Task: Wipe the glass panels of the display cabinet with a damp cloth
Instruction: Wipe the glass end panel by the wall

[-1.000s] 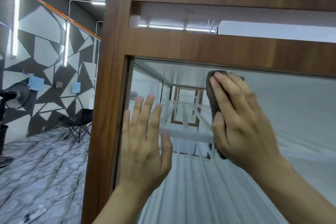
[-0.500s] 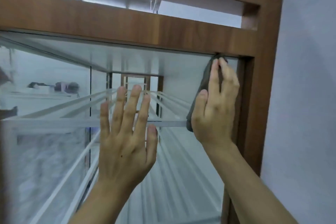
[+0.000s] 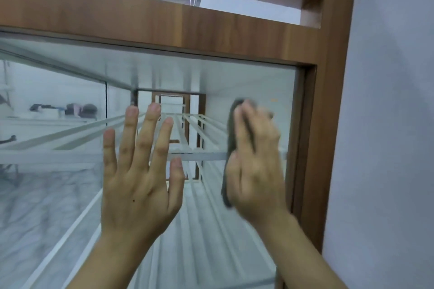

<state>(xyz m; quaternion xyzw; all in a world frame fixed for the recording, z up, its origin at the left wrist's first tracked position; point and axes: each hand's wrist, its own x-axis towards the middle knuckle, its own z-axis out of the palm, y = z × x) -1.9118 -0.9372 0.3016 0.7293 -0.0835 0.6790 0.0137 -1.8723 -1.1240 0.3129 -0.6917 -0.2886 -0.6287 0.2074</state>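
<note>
Mid-wipe, right of frame: the right hand (image 3: 256, 169), grip flat with fingers together, presses the grey cloth (image 3: 231, 129) onto the glass panel (image 3: 234, 77) beside the wooden frame (image 3: 312, 148). The left hand (image 3: 138, 176) lies spread, centre. Next likely needs strokes lower down.

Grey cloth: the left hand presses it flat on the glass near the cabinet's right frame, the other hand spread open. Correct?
Wrong hand. In the head view the right hand presses the grey cloth on the glass near the right frame; the left hand is spread open.
</note>
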